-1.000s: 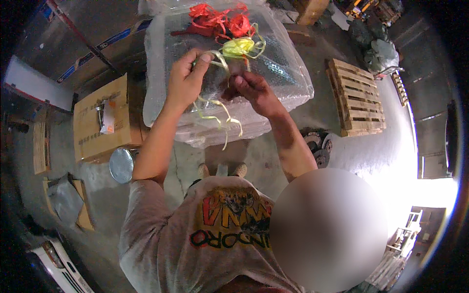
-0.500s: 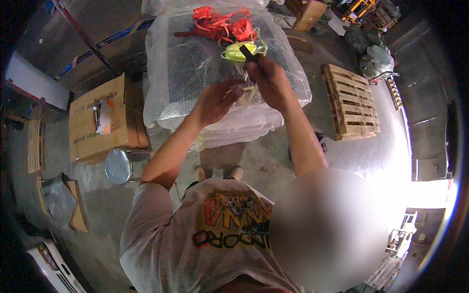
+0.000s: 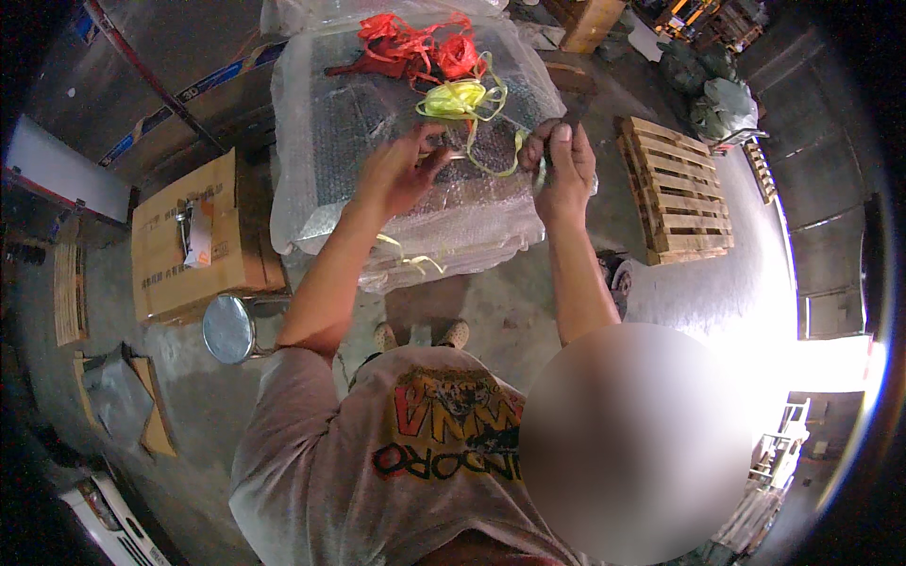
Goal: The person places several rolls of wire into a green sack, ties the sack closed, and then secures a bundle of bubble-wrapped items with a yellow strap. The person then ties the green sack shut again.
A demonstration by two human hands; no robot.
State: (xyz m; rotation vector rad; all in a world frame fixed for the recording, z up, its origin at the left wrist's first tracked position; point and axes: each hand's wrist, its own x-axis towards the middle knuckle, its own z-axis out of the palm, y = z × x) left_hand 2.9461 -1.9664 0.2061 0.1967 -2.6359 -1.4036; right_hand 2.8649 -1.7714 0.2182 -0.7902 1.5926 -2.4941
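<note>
The left hand [image 3: 396, 174] rests palm-down over the top of a bubble-wrapped bundle [image 3: 321, 160], fingers curled and pinched on a strand of yellow plastic twine [image 3: 460, 99]. The right hand [image 3: 562, 165] is closed in a fist with the thumb raised; it grips a dark, slim tool whose kind cannot be told, and a pale loop of the twine passes through this fist. The strand runs taut between the two hands. The rest of the yellow twine lies as a loose tangle on the upper face of the bundle, just beyond the hands, touching a clump of red twine [image 3: 415, 47] further back. Loose yellow ends [image 3: 415, 257] hang over the near edge of the bundle, below the left forearm. The bundle stands on a concrete floor directly in front of the person. To the left of the bundle sits a flat cardboard box [image 3: 170, 274] with a small object on it, and a round metal stool [image 3: 229, 328] stands near its corner. To the right lies a wooden pallet [image 3: 675, 189].
</note>
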